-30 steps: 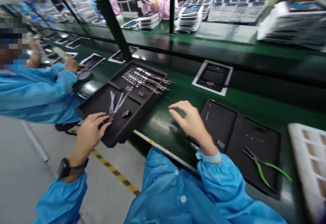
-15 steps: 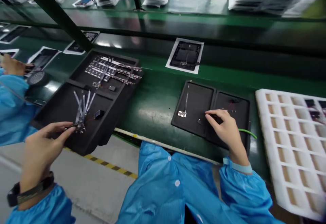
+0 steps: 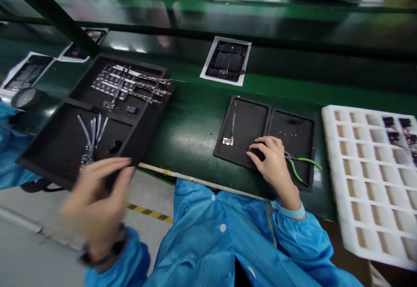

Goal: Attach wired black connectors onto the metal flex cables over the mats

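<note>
My left hand [image 3: 97,195], smeared by motion, is over the near edge of the large black tray [image 3: 42,148]. Its thumb and index finger are apart with nothing visible between them. Just beyond it lies a bunch of small circuit boards with grey ribbon cables [image 3: 93,137]. My right hand [image 3: 269,156] rests over the small black two-part tray [image 3: 250,117], thumb and index tips pinched near its surface on something too small to make out. Left of those fingertips lies a small circuit board [image 3: 227,141] with a ribbon cable. Green-handled pliers [image 3: 304,160] lie beside my right hand, partly hidden.
On the right stands a white foam tray [image 3: 342,182] with dark wired parts in some cells. A black device housing [image 3: 225,61] on white paper lies ahead. LED strips [image 3: 143,82] sit in the large tray's far compartment. A co-worker's blue sleeve [image 3: 16,156] is at left.
My left hand has left the circuit board bunch and moved right. My right hand has shifted slightly left and nearer, onto the spot of a small loose piece, uncovering more of the pliers.
</note>
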`<control>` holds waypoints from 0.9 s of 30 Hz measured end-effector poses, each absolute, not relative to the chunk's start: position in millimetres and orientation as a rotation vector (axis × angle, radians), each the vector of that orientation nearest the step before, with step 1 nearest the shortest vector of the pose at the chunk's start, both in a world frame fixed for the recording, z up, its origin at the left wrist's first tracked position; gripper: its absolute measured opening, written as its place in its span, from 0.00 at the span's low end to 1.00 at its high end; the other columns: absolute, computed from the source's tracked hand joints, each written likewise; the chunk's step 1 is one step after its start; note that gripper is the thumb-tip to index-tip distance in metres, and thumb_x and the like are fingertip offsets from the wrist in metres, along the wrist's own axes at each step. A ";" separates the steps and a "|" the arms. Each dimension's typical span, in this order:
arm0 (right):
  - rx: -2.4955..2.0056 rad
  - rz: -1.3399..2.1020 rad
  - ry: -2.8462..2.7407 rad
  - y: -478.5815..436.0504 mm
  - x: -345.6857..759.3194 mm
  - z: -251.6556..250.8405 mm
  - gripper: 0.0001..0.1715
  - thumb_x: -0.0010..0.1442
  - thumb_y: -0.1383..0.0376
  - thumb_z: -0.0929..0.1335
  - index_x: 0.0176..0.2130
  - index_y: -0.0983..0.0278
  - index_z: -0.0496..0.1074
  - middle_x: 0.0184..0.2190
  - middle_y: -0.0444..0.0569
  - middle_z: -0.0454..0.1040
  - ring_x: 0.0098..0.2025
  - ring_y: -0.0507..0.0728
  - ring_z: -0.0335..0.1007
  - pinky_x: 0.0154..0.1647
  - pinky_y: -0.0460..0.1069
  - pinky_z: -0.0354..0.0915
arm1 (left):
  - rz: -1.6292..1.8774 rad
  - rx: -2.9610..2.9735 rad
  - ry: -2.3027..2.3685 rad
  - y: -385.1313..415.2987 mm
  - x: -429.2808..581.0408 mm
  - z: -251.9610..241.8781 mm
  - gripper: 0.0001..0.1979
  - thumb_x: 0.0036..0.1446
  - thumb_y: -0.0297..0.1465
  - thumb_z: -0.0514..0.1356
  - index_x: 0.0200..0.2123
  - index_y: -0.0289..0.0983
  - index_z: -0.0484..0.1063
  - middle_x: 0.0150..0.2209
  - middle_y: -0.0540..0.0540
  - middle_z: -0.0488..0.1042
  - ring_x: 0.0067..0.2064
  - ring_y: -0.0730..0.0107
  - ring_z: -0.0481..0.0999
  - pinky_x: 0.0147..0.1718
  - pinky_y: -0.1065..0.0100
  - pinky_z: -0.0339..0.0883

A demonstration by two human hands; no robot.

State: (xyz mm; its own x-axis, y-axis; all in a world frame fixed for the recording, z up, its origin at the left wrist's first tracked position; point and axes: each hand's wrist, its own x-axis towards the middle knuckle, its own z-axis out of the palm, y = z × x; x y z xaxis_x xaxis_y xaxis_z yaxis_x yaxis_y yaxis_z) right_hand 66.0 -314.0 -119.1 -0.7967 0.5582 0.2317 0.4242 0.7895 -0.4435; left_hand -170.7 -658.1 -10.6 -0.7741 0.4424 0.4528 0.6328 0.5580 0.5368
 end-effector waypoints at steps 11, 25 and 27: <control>-0.779 0.609 -2.545 -329.8 74.1 -123.5 0.08 0.71 0.63 0.69 0.46 0.59 0.79 0.54 0.57 0.81 0.67 0.71 0.67 0.65 0.70 0.63 | -0.808 -2.050 -2.388 -453.1 -144.9 -107.7 0.11 0.68 0.29 0.62 0.51 0.36 0.79 0.64 0.29 0.71 0.70 0.38 0.67 0.67 0.38 0.66; -0.814 0.758 -2.287 -356.9 88.7 -124.3 0.12 0.71 0.66 0.68 0.54 0.61 0.74 0.54 0.56 0.81 0.70 0.67 0.68 0.69 0.65 0.63 | -1.105 -2.095 -2.317 -442.3 -155.4 -47.8 0.04 0.67 0.40 0.62 0.40 0.50 0.76 0.39 0.50 0.84 0.39 0.54 0.84 0.37 0.57 0.77; -0.789 0.740 -2.176 -365.2 93.3 -122.7 0.11 0.70 0.67 0.68 0.52 0.59 0.74 0.49 0.53 0.82 0.64 0.65 0.72 0.66 0.63 0.66 | -1.036 -2.133 -2.222 -432.2 -162.9 -31.5 0.04 0.66 0.41 0.62 0.42 0.53 0.77 0.38 0.52 0.84 0.37 0.55 0.85 0.32 0.59 0.75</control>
